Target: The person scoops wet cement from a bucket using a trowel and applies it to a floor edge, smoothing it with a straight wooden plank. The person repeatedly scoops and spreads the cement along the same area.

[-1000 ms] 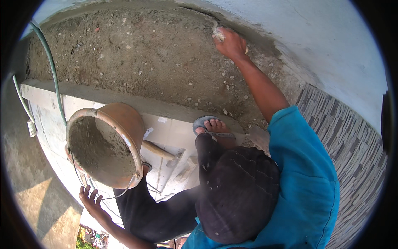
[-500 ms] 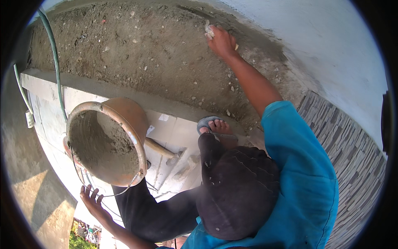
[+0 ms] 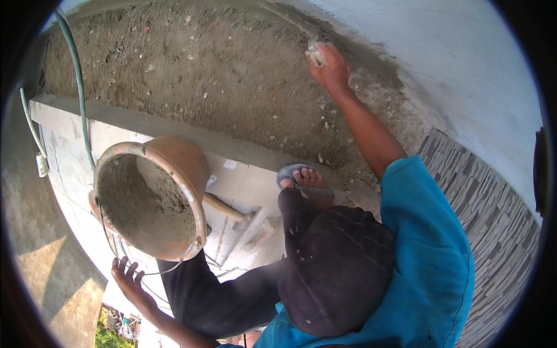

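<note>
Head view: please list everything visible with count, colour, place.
Bucket: 1, dull orange, left
Wet mix: 1, grey, in bucket
Wire handle: 1, grey, on bucket
Hand tool: 1, pale, top centre
Wooden-handled tool: 1, tan, right of bucket
Hose: 1, green, upper left
Thin pipe: 1, pale, far left
Tiles: several, whitish, around bucket
Rough ground: 1, brown, top
Concrete: 1 area, grey, left
Plain wall: 1, whitish, upper right
Patterned wall: 1, grey, right
Greenery: 1, green, lower left
Sandal: 1, grey, centre
Trousers: 1, black, lower centre
Shirt: 1, teal, right
Left hand: 1, bare, near wire handle
Right hand: 1, bare, gripping hand tool
</note>
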Available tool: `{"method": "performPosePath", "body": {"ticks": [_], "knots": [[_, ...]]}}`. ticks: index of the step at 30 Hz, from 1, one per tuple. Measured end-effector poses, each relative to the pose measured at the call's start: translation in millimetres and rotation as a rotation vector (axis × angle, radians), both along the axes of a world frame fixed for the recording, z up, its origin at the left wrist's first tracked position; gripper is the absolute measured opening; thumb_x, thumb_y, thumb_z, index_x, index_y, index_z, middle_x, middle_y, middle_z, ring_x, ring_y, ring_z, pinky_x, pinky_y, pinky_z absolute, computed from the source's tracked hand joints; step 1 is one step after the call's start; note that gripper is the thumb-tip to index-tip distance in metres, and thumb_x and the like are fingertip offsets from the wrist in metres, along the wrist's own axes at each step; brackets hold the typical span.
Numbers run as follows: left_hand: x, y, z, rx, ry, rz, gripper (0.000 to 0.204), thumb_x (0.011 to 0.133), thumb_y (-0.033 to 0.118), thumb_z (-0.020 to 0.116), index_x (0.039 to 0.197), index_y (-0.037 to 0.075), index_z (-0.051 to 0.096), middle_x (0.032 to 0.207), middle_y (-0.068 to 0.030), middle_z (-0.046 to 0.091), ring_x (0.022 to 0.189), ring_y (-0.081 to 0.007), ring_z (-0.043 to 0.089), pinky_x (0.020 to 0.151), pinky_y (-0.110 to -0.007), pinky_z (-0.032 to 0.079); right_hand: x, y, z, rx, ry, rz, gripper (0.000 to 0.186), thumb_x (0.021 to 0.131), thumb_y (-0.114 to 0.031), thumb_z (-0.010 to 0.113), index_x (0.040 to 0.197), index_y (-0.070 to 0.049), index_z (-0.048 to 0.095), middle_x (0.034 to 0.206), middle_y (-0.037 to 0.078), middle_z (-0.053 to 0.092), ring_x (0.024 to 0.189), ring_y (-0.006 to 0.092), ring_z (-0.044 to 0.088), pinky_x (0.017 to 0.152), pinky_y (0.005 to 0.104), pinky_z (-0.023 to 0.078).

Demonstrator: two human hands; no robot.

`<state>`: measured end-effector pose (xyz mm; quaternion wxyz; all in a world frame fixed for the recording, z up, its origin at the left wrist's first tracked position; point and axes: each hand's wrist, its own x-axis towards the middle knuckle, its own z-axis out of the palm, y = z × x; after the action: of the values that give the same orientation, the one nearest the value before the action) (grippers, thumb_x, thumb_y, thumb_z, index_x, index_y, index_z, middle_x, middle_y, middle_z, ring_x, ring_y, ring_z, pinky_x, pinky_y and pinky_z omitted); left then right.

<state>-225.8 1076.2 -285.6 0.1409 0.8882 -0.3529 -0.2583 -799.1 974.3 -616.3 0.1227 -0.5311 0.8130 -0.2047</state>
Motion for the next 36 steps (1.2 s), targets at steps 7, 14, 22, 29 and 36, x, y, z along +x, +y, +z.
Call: {"method": "performPosePath", "body": {"ticks": [7, 14, 22, 29, 36], "knots": [[-3, -1, -2, -0.006, -0.004, -0.01, 0.071, 0.101, 0.063, 0.036, 0.146, 0.009, 0.044, 0.134, -0.0124, 0.056, 0.107, -0.0214, 0.056, 0.089, -0.038, 0.045, -27, 50, 1, 0.011, 0.089, -0.016, 0.035, 0.088, -0.033, 0.073, 0.118, -0.015, 0.069, 0.106, 0.004, 0.065, 0.095, 0.0273, 0.067, 0.076, 0.0447, 0.052], [-3, -6, -1, -0.019, -0.003, -0.019, 0.071, 0.101, 0.063, 0.036, 0.147, 0.009, 0.044, 0.135, -0.0126, 0.056, 0.106, -0.0215, 0.057, 0.088, -0.038, 0.045, -19, 59, 7, 0.061, 0.019, -0.106, 0.034, 0.084, -0.03, 0.077, 0.114, -0.014, 0.071, 0.115, 0.01, 0.067, 0.104, 0.033, 0.067, 0.084, 0.0457, 0.053], [1, -1, -1, -0.032, -0.004, -0.011, 0.071, 0.102, 0.062, 0.035, 0.147, 0.009, 0.043, 0.134, -0.0125, 0.057, 0.106, -0.0215, 0.057, 0.089, -0.039, 0.045, -13, 110, 3, -0.028, 0.353, 0.301, 0.032, 0.088, -0.031, 0.072, 0.117, -0.019, 0.07, 0.11, 0.006, 0.061, 0.103, 0.0254, 0.062, 0.085, 0.0479, 0.048], [0, -2, 0, -0.029, -0.002, -0.014, 0.071, 0.102, 0.062, 0.035, 0.147, 0.008, 0.043, 0.135, -0.0123, 0.057, 0.107, -0.0209, 0.056, 0.09, -0.039, 0.044, -28, 50, -6, 0.231, 0.056, 0.029, 0.043, 0.089, -0.042, 0.072, 0.124, -0.018, 0.069, 0.125, 0.013, 0.065, 0.108, 0.0347, 0.066, 0.086, 0.0482, 0.054], [-2, -4, 0, -0.038, 0.016, -0.01, 0.07, 0.102, 0.061, 0.036, 0.147, 0.008, 0.044, 0.134, -0.0118, 0.057, 0.107, -0.0204, 0.056, 0.09, -0.038, 0.044, -41, 33, -20, 0.244, 0.105, -0.049, 0.043, 0.092, -0.045, 0.065, 0.129, -0.023, 0.065, 0.133, 0.007, 0.063, 0.119, 0.0293, 0.062, 0.096, 0.0467, 0.05]]}}
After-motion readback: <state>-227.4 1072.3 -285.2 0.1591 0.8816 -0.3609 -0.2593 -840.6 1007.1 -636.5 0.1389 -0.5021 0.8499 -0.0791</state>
